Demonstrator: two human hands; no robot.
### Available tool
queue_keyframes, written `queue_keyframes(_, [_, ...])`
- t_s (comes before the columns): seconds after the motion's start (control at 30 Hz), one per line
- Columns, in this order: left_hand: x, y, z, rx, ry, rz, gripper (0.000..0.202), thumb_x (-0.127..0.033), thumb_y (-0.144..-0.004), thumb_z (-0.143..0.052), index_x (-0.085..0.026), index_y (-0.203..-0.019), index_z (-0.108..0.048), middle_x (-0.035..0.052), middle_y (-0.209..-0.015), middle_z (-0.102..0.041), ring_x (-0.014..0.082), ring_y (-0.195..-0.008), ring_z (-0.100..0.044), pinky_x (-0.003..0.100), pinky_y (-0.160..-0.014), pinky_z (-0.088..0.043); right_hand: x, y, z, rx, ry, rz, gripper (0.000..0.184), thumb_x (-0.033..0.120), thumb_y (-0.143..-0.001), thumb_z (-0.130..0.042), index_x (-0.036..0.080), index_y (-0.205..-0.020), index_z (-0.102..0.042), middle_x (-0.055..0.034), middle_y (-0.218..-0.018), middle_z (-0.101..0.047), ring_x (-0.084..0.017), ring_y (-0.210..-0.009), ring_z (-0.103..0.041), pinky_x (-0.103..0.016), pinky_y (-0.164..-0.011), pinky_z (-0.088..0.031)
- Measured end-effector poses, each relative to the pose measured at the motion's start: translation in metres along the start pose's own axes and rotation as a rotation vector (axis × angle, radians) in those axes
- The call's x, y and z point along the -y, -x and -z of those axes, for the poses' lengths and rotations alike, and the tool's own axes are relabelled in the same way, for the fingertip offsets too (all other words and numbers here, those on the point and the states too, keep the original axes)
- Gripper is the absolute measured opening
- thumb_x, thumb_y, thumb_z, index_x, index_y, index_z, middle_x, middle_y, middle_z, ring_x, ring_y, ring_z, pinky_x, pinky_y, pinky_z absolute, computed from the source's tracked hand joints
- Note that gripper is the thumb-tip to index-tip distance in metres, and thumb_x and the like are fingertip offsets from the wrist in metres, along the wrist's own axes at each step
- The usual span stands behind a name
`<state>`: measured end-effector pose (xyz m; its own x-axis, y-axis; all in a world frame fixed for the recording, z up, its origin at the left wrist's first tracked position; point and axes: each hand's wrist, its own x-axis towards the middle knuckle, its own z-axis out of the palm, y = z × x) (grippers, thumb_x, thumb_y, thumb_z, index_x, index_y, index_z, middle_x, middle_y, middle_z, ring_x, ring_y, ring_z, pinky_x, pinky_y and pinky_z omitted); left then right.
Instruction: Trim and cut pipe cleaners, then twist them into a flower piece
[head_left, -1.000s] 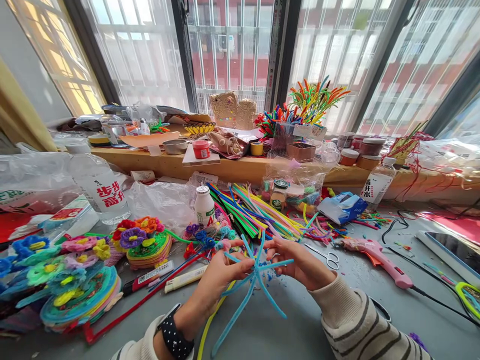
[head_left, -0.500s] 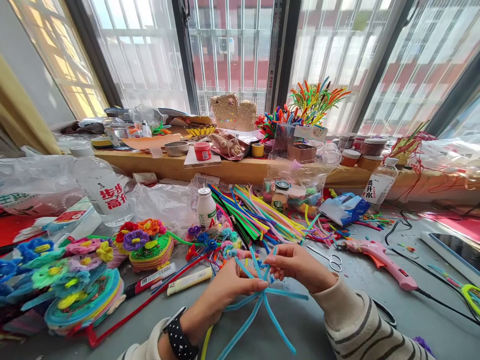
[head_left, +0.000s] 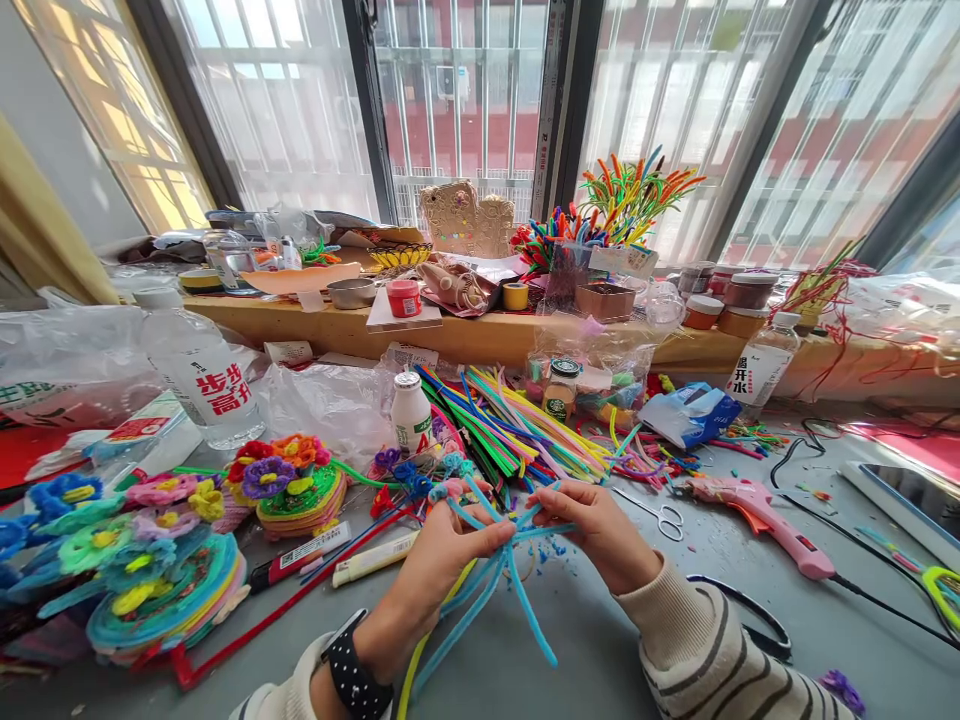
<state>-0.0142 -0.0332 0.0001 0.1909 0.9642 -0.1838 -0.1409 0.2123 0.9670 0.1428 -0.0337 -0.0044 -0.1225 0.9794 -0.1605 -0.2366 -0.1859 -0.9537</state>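
Several light-blue pipe cleaners (head_left: 531,607), joined at one crossing point, fan out between my hands above the grey table. My left hand (head_left: 457,548) pinches them near the crossing with thumb and fingers. On the other side my right hand (head_left: 589,525) is closed on one or more of the blue stems, close to my left fingertips. The free ends hang down and toward me. Beneath my left wrist a yellow-green pipe cleaner (head_left: 417,672) runs along the table. Just beyond my hands lies a heap of loose colourful pipe cleaners (head_left: 502,425).
Scissors (head_left: 660,515) and a pink glue gun (head_left: 772,520) with its cord lie to the right. Left are pipe-cleaner flowers (head_left: 161,520), a glue tube (head_left: 375,558) and a water bottle (head_left: 199,370). A white bottle (head_left: 410,412) stands ahead, below the cluttered windowsill (head_left: 480,335).
The blue stems have turned and bunched closer together, their crossing rising slightly toward my fingertips. My left hand has shifted a little up and left; my right hand has tilted.
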Motion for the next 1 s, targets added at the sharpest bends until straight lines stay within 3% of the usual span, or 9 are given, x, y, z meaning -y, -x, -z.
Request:
queue_keyframes(0.23, [-0.008,0.002,0.003,0.004,-0.098,-0.09,0.025,-0.026,-0.053,-0.067,-0.014,-0.053,-0.046,-0.0042,-0.054,-0.047,0.0089,-0.054,-0.047,0.021,-0.056,-0.038,0.01,-0.002,0.008,-0.03,-0.216,0.074,0.031,0.042,-0.067,-0.057,0.014,-0.077,-0.063,-0.0048,-0.074,-0.063,-0.012,-0.065,-0.057,-0.021,-0.056,-0.044])
queue_keyframes(0.3, [-0.01,0.003,0.002,-0.035,-0.069,-0.1,0.024,-0.026,-0.054,-0.067,-0.014,-0.055,-0.047,-0.0038,-0.055,-0.047,0.0092,-0.055,-0.048,0.021,-0.056,-0.037,0.011,-0.003,0.012,-0.044,-0.218,0.053,0.034,0.046,-0.069,-0.052,0.014,-0.077,-0.061,-0.0051,-0.074,-0.062,-0.012,-0.066,-0.058,-0.021,-0.057,-0.045])
queue_keyframes(0.37, [-0.011,0.003,0.002,-0.09,-0.001,-0.1,0.025,-0.026,-0.055,-0.067,-0.015,-0.068,-0.049,-0.0052,-0.055,-0.046,0.0088,-0.053,-0.048,0.02,-0.052,-0.036,0.009,-0.003,0.012,0.041,-0.147,-0.004,0.035,0.046,-0.07,-0.052,0.014,-0.08,-0.059,-0.0055,-0.073,-0.062,-0.013,-0.065,-0.058,-0.023,-0.058,-0.046])
queue_keyframes(0.43, [-0.01,0.002,0.003,-0.115,0.056,-0.098,0.032,-0.025,-0.056,-0.066,-0.017,-0.079,-0.045,-0.0079,-0.051,-0.042,0.0072,-0.048,-0.045,0.018,-0.046,-0.032,0.004,0.0,0.007,0.211,-0.035,-0.065,0.033,0.042,-0.067,-0.056,0.015,-0.085,-0.056,-0.0049,-0.074,-0.061,-0.013,-0.064,-0.059,-0.024,-0.057,-0.046])
queue_keyframes(0.5, [-0.008,0.0,0.004,-0.093,0.09,-0.101,0.033,-0.026,-0.057,-0.066,-0.018,-0.08,-0.042,-0.0093,-0.049,-0.04,0.0052,-0.044,-0.042,0.016,-0.042,-0.028,-0.004,0.003,0.001,0.369,0.064,-0.12,0.033,0.036,-0.063,-0.062,0.016,-0.089,-0.054,-0.0037,-0.075,-0.061,-0.013,-0.059,-0.059,-0.023,-0.051,-0.045])
queue_keyframes(0.57, [-0.009,0.0,0.004,-0.067,0.122,-0.107,0.032,-0.026,-0.057,-0.065,-0.018,-0.076,-0.041,-0.0095,-0.05,-0.04,0.0045,-0.043,-0.041,0.016,-0.041,-0.029,-0.01,0.005,-0.005,0.426,0.119,-0.141,0.031,0.034,-0.061,-0.064,0.016,-0.084,-0.053,-0.0019,-0.069,-0.062,-0.01,-0.049,-0.057,-0.02,-0.043,-0.042])
queue_keyframes(0.67, [-0.013,0.002,0.002,-0.066,0.154,-0.064,0.033,-0.026,-0.059,-0.064,-0.018,-0.081,-0.041,-0.0066,-0.057,-0.049,0.0078,-0.052,-0.051,0.019,-0.05,-0.039,-0.011,0.004,-0.004,0.355,0.152,-0.078,0.025,0.035,-0.061,-0.063,0.013,-0.07,-0.054,0.0002,-0.057,-0.06,-0.006,-0.038,-0.049,-0.016,-0.035,-0.034])
queue_keyframes(0.83, [-0.017,0.005,-0.001,-0.048,0.073,-0.001,0.042,-0.025,-0.061,-0.062,-0.016,-0.096,-0.04,0.0038,-0.074,-0.059,0.0141,-0.063,-0.058,0.023,-0.055,-0.043,0.009,-0.001,0.015,0.057,0.015,0.081,0.02,0.031,-0.062,-0.064,0.014,-0.069,-0.058,0.0028,-0.054,-0.056,-0.002,-0.039,-0.043,-0.014,-0.035,-0.029])
queue_keyframes(1.0, [-0.01,-0.002,0.008,-0.005,0.048,0.025,0.03,-0.025,-0.062,-0.061,-0.014,-0.086,-0.047,0.0036,-0.07,-0.061,0.0112,-0.058,-0.057,0.02,-0.052,-0.042,0.021,-0.002,0.029,-0.045,-0.146,0.104,0.017,0.028,-0.062,-0.065,0.015,-0.071,-0.06,0.0024,-0.056,-0.055,-0.002,-0.04,-0.04,-0.014,-0.035,-0.026])
